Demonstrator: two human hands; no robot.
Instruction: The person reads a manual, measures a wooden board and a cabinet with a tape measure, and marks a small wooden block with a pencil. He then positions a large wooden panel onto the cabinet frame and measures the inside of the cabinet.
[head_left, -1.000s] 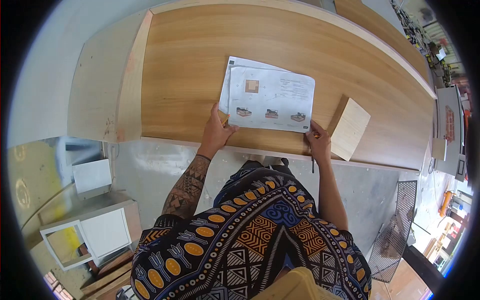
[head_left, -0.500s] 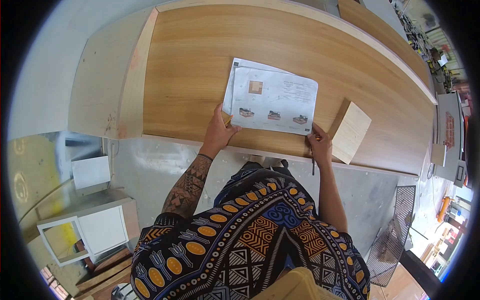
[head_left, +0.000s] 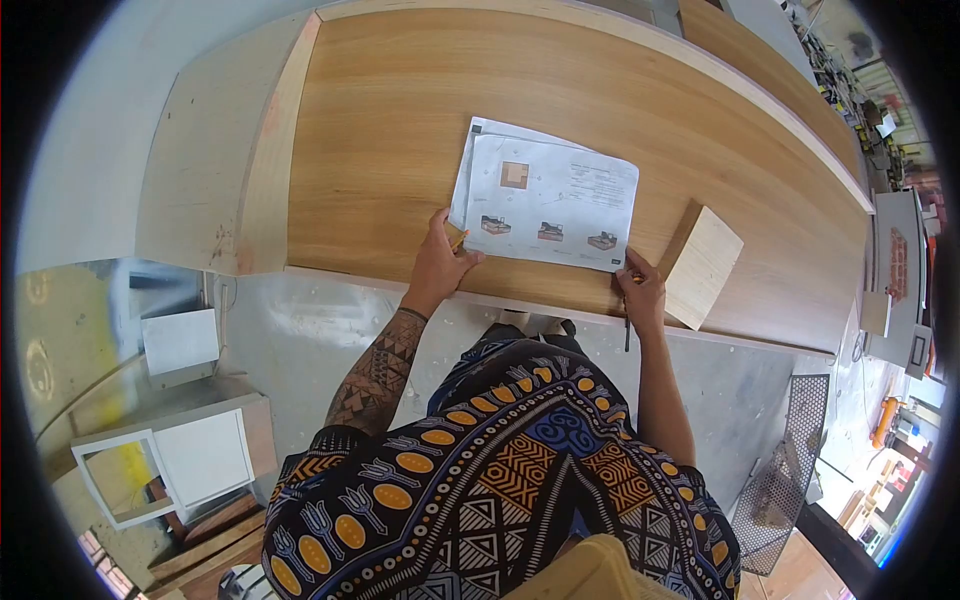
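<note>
Printed sheets point(head_left: 550, 200) with small pictures and text lie overlapping on the wood-topped table point(head_left: 400, 90). At their lower left corner is my left hand point(head_left: 438, 268), its fingers closed round a thin yellow-orange item point(head_left: 459, 240), perhaps a pencil. My right hand point(head_left: 643, 292) is at the lower right corner, fingers closed on a thin dark pencil-like tool point(head_left: 627, 332) that points down past the table edge. Just right of that hand rests a pale wooden block point(head_left: 706, 268).
Light wood strips border the table, with a raised strip point(head_left: 745, 95) along the far side. A white cabinet piece point(head_left: 205, 455) stands on the floor at lower left. A perforated dark metal panel point(head_left: 783, 490) is at lower right.
The view has shifted very slightly. Both hands and the sheets keep the same places relative to each other.
</note>
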